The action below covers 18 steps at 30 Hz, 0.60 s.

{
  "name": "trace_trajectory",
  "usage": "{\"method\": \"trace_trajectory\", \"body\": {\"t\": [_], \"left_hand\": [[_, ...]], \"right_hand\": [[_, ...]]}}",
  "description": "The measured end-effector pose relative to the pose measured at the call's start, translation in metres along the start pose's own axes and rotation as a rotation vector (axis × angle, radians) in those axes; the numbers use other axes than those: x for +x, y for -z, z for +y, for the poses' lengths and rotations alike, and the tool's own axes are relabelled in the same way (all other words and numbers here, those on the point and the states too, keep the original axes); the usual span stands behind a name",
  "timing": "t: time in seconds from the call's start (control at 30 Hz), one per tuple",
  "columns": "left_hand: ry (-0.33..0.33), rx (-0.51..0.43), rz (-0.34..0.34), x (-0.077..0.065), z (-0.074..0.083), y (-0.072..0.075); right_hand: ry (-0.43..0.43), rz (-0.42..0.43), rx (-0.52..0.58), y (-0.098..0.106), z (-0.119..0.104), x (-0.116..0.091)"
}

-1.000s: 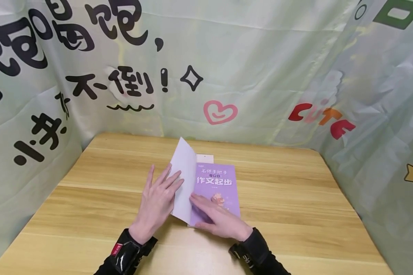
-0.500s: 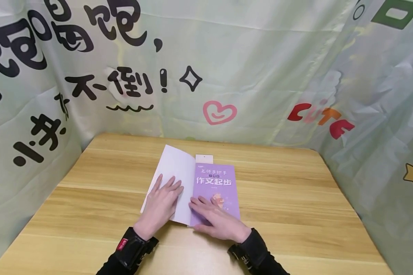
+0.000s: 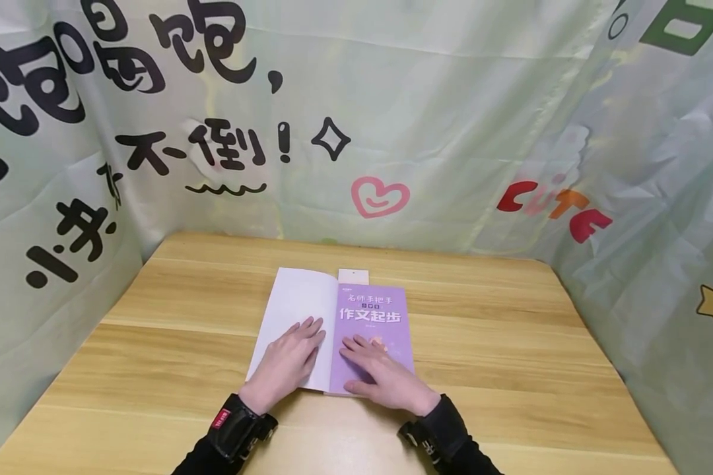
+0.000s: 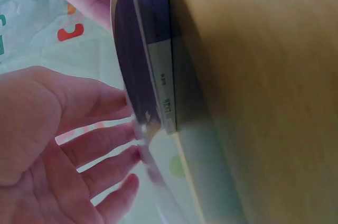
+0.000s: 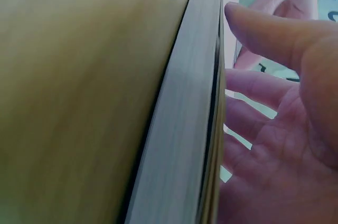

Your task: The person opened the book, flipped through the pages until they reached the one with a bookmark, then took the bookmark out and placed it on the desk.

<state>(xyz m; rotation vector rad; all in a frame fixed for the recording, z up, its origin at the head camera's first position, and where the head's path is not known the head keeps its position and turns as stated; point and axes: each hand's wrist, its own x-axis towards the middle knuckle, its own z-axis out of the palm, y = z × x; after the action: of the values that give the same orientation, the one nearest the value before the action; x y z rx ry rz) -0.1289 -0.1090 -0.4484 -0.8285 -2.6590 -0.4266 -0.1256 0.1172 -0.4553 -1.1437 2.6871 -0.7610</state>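
Note:
A book (image 3: pixel 368 323) lies on the table with its front cover turned to the left. Its inner cover (image 3: pixel 291 297) is white, and the purple page on the right bears a white printed title. Fingers spread, my left hand (image 3: pixel 288 359) rests on the white side near the fold. My right hand (image 3: pixel 389 376) lies on the lower purple page, its fingertips touching the paper. In the left wrist view the spine (image 4: pixel 158 49) and the bent cover show beside the left fingers. The right wrist view shows the thick page edges (image 5: pixel 179 102) close to the right thumb.
A small white tab or card (image 3: pixel 353 276) sticks out past the book's top edge. The wooden table (image 3: pixel 499 349) stretches to both sides. A printed cloth (image 3: pixel 440 119) hangs behind and beside it.
The white cover has come down from raised to nearly flat on the left. My left hand has moved rightward and lower, toward the fold. The right hand has barely shifted.

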Motion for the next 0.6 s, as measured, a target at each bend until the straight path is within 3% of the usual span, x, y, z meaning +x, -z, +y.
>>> {"method": "trace_trajectory", "body": {"t": [0.27, 0.6], "left_hand": [[0.033, -0.060, -0.060, -0.001, 0.003, -0.005], [0.001, -0.077, -0.115, -0.003, 0.007, -0.006]], "right_hand": [[0.005, 0.014, 0.032, 0.007, 0.013, -0.004], [0.021, -0.010, 0.090, 0.015, 0.028, -0.011]]}}
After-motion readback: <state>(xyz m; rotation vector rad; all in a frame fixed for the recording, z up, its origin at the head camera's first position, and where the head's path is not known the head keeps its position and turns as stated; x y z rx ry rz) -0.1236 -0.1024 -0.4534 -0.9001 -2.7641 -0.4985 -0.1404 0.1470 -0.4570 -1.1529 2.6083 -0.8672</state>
